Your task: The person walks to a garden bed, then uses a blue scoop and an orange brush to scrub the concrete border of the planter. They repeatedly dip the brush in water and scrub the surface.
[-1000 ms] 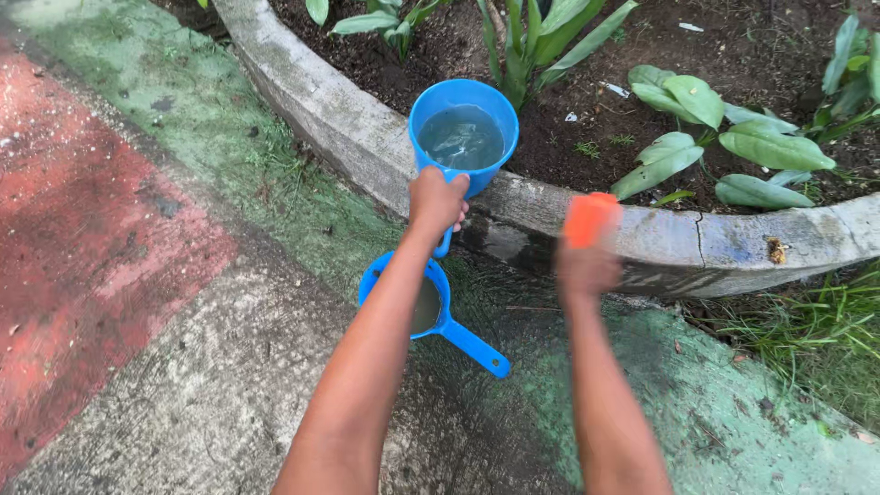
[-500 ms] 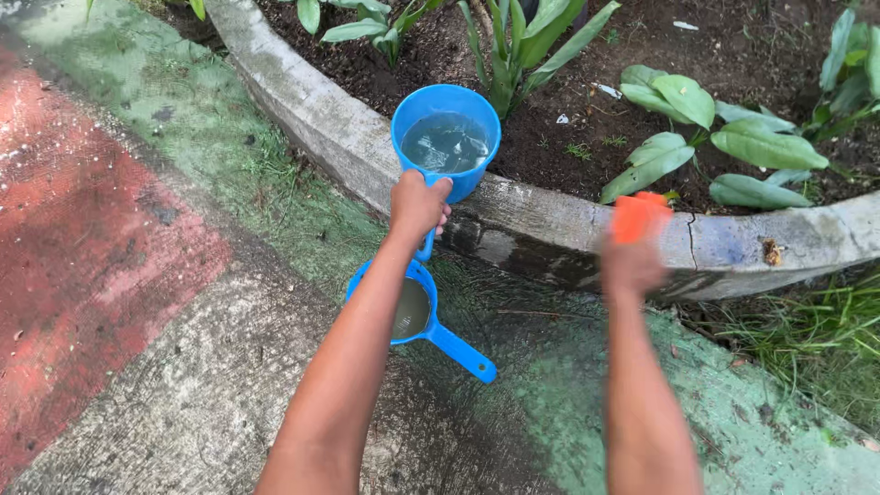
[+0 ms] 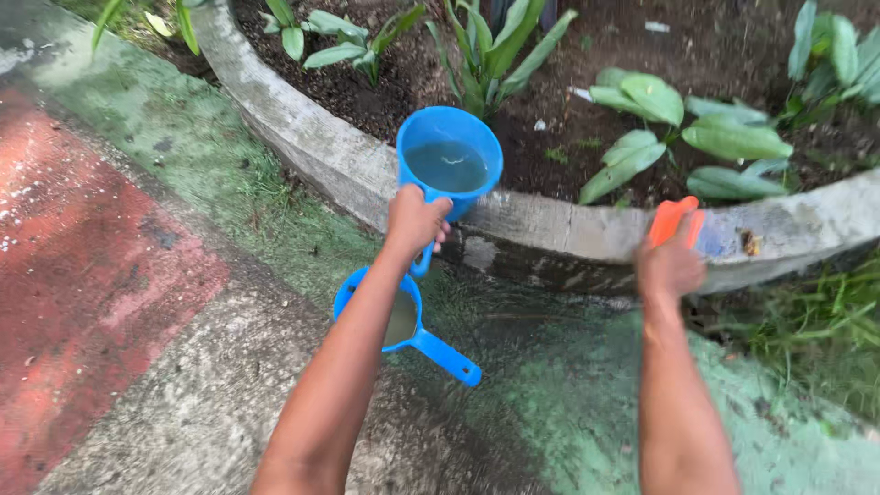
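My left hand point(image 3: 414, 220) grips the handle of a blue dipper point(image 3: 449, 158) filled with water, held level over the grey concrete curb point(image 3: 302, 137) of a planter bed. A second blue dipper point(image 3: 408, 328) with murky water sits on the ground right below my left forearm, its handle pointing toward the lower right. My right hand point(image 3: 671, 266) is closed on an orange object point(image 3: 674, 218), blurred, held against the curb; I cannot tell what kind of object it is.
Dark soil point(image 3: 385, 78) with green leafy plants point(image 3: 678, 124) fills the bed behind the curb. Green, mossy wet pavement point(image 3: 568, 403) lies below, red-painted pavement point(image 3: 82, 275) to the left, and grass point(image 3: 816, 321) at the right.
My right hand with the orange object has moved rightward along the curb. The water-filled dipper in my left hand has stayed over the curb, and the view has shifted slightly.
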